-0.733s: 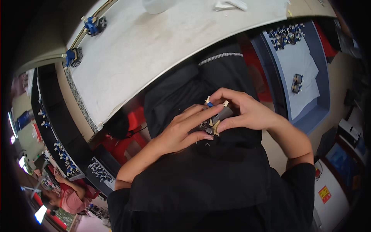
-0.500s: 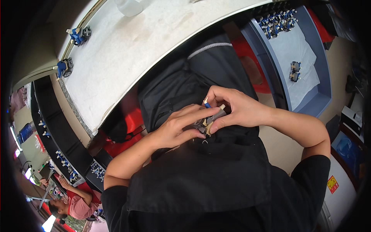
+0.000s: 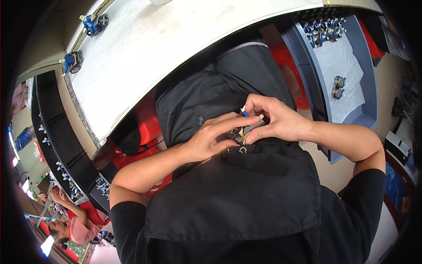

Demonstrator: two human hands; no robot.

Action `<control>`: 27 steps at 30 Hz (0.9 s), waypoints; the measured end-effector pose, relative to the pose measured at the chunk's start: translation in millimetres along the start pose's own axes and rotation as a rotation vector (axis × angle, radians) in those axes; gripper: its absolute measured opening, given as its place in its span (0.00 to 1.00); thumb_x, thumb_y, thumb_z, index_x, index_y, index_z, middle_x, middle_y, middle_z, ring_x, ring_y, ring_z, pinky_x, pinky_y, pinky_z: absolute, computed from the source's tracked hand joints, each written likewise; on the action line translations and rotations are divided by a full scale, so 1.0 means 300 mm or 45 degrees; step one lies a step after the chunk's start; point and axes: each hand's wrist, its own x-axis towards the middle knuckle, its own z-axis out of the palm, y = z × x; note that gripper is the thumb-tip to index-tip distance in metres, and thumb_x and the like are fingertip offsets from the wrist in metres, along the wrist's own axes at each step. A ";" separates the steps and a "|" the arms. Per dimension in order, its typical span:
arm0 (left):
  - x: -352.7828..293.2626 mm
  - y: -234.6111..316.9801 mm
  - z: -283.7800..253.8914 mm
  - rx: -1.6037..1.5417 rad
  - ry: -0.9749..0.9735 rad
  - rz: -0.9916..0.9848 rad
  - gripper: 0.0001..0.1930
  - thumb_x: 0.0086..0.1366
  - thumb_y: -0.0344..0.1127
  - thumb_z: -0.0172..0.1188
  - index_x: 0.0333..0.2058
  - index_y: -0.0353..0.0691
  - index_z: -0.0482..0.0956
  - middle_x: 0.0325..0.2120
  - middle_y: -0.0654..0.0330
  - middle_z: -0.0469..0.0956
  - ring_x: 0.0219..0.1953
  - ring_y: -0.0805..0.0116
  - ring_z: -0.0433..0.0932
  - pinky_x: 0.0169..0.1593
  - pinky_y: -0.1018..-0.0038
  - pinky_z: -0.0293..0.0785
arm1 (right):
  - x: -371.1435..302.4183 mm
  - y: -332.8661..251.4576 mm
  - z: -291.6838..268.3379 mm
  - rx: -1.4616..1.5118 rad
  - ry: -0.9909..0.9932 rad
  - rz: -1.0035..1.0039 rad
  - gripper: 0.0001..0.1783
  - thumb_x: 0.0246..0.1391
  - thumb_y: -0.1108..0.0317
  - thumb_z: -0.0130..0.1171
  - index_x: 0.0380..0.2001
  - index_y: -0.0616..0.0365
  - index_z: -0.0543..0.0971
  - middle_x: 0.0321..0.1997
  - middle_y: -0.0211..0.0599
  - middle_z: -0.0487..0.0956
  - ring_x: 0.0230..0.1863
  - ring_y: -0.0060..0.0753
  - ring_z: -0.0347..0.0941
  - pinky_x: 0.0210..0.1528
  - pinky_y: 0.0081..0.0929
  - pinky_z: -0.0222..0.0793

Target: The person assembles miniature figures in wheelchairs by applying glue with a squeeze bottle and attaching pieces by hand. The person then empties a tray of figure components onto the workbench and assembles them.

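1. The small grey toy (image 3: 253, 125) lay between the person's 2 hands, touching both, so neither was nearer to it.
2. Its visible grey block slanted from the lower left, by the left thumb, up toward the right palm; the fingers covered much of the rest, so the full long axis could not be told.
3. From the left hand (image 3: 211, 135), the toy lay to the right, at the fingertips. That hand gripped it with the forefinger stretched along the far side and the thumb on the near side.
4. From the right hand (image 3: 283, 121), the toy lay to the left. That hand gripped it too, its thumb low on the near side and its forefinger bent beside a blue-and-cream part.
5. The toy was held above the black cloth (image 3: 228, 193) over the lap, apart from the near edge of the counter (image 3: 176, 44).
6. 2 blue toy figures (image 3: 94, 25) stood by the counter's left edge, well apart from both hands.
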 end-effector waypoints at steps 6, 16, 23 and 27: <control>0.065 0.044 -0.029 0.046 -0.011 0.000 0.29 0.48 0.26 0.60 0.52 0.40 0.66 0.40 0.55 0.70 0.41 0.58 0.71 0.45 0.69 0.67 | 0.007 -0.039 -0.068 0.033 -0.067 -0.007 0.23 0.36 0.65 0.69 0.32 0.60 0.66 0.29 0.33 0.73 0.32 0.21 0.69 0.32 0.21 0.65; 0.197 0.034 -0.010 -0.535 0.414 0.257 0.31 0.53 0.22 0.57 0.56 0.36 0.56 0.54 0.55 0.56 0.57 0.64 0.57 0.58 0.66 0.57 | -0.015 -0.089 -0.110 -0.251 0.734 -0.640 0.23 0.35 0.69 0.68 0.36 0.61 0.72 0.34 0.37 0.73 0.34 0.29 0.71 0.35 0.21 0.66; 0.260 0.037 -0.053 -0.688 0.319 0.157 0.34 0.55 0.20 0.53 0.59 0.36 0.49 0.58 0.51 0.52 0.59 0.61 0.56 0.59 0.67 0.55 | 0.005 -0.084 -0.136 -0.395 0.937 -0.800 0.23 0.32 0.72 0.69 0.34 0.61 0.70 0.32 0.40 0.73 0.33 0.33 0.72 0.33 0.23 0.68; 0.263 0.025 -0.070 -0.756 0.271 0.136 0.34 0.56 0.21 0.52 0.60 0.35 0.46 0.59 0.49 0.50 0.60 0.59 0.55 0.59 0.70 0.55 | 0.010 -0.103 -0.139 -0.503 0.916 -0.800 0.24 0.31 0.72 0.70 0.34 0.61 0.69 0.32 0.41 0.73 0.32 0.35 0.72 0.33 0.24 0.69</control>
